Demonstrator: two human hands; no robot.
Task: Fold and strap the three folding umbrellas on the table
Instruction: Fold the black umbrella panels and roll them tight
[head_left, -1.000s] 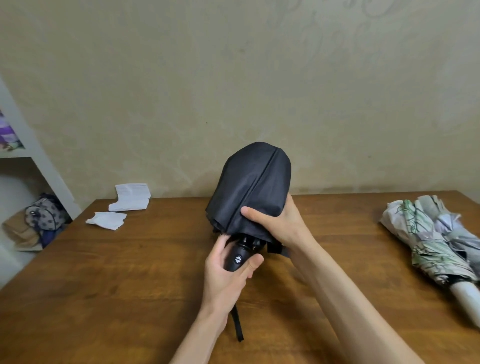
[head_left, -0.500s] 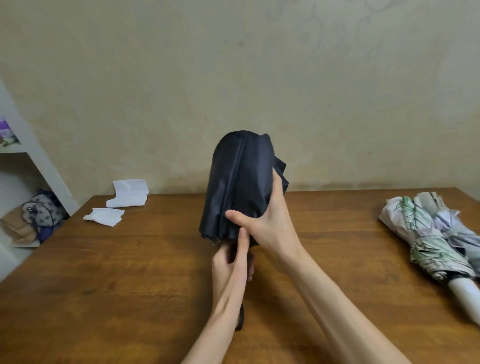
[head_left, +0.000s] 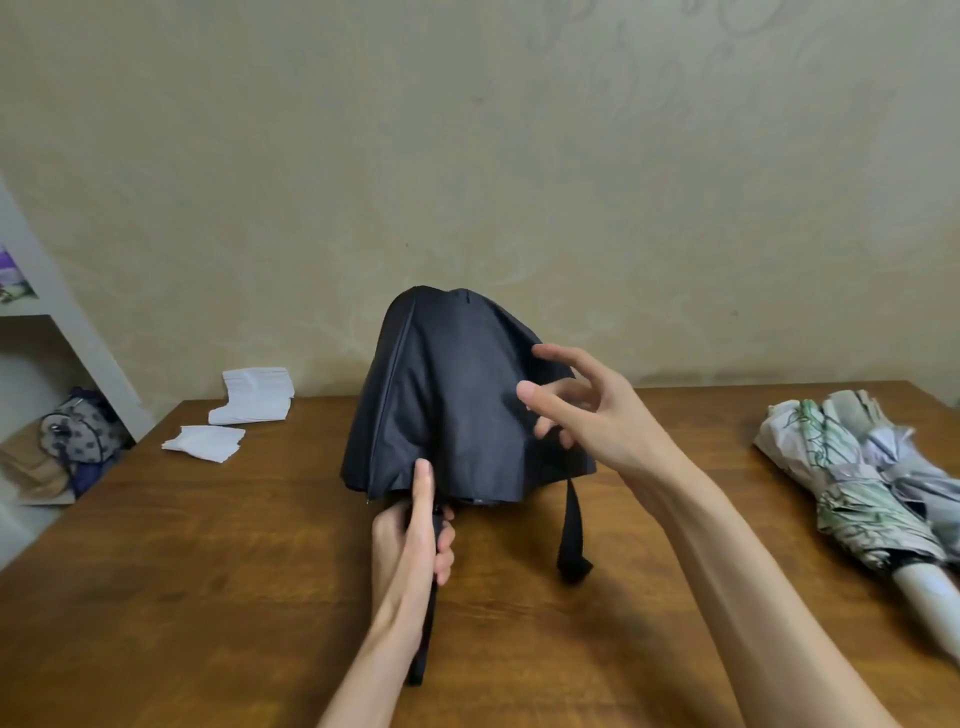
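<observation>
Brown wooden tabletop (head_left: 208, 597), rear white paper stack (head_left: 253, 395) at far left, front white paper stack (head_left: 203, 443) just beside it, 2 loosely closed umbrellas touching at right edge, leaf-print umbrella (head_left: 841, 483), pale grey umbrella (head_left: 930, 488)

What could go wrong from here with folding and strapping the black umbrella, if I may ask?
1. The black umbrella hangs flared, gripped only from below by the left hand; its pleats may bunch unevenly when the open right hand gathers them.
2. The closing strap dangles below the rim and could get trapped under the fabric, leaving nothing to fasten.
</observation>
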